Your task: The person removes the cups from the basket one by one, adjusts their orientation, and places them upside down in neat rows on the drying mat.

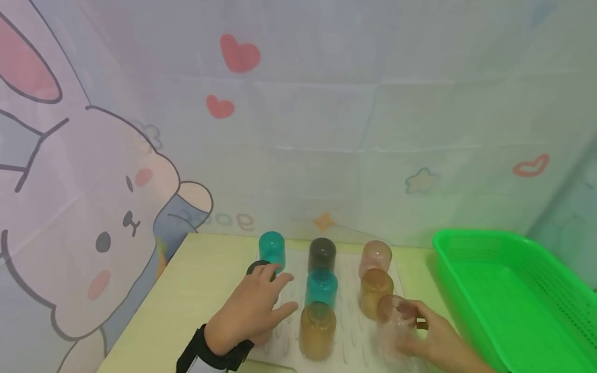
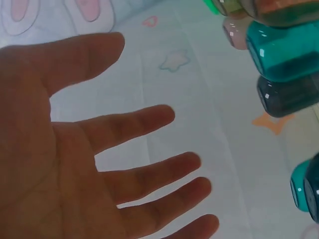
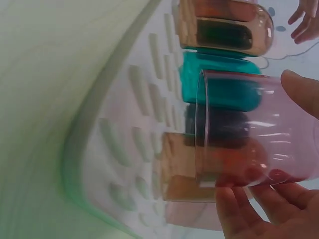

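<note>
My right hand grips a clear pink cup, turned mouth down. In the right wrist view the rim of this pink cup hangs a little above the white drying rack. Over the rack's left side my left hand is spread, holding nothing, and partly hides a dark cup. Upside down on the rack stand a teal cup and a grey cup at the back, a pink cup, an amber cup, a second teal cup and a front amber cup.
A bright green plastic basket stands on the right of the pale yellow table. Behind the table hangs a cloth printed with a rabbit and hearts. My left wrist wears a black band.
</note>
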{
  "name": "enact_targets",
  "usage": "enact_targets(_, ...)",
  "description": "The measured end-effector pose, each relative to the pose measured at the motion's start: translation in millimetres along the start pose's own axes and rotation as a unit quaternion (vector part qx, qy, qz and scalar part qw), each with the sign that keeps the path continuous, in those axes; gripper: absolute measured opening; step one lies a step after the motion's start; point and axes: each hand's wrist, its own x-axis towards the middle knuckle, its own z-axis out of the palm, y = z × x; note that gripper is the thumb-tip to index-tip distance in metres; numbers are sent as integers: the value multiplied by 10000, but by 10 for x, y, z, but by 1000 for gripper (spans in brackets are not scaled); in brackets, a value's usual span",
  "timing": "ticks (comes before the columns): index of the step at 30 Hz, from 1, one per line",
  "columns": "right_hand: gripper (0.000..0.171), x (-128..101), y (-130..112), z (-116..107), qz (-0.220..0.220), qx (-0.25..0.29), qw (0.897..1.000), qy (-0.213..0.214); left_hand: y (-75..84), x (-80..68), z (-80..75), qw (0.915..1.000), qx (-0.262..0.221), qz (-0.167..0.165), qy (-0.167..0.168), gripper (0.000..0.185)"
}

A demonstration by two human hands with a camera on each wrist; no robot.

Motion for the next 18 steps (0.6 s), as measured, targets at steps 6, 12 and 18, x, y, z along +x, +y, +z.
enact_targets(6,72,113,111,44,-103,295,9979,-563,-71,5,-45,9963,203,-297,-777,44)
enact_targets(12,68,174,170,65,73,483,9934,-1036,-102,15,-15,9912,224,-473,-1214,43)
enact_targets(18,72,167,215,133,223,618,9923,-1048,-113,22,21,9887,84,-515,-1406,44)
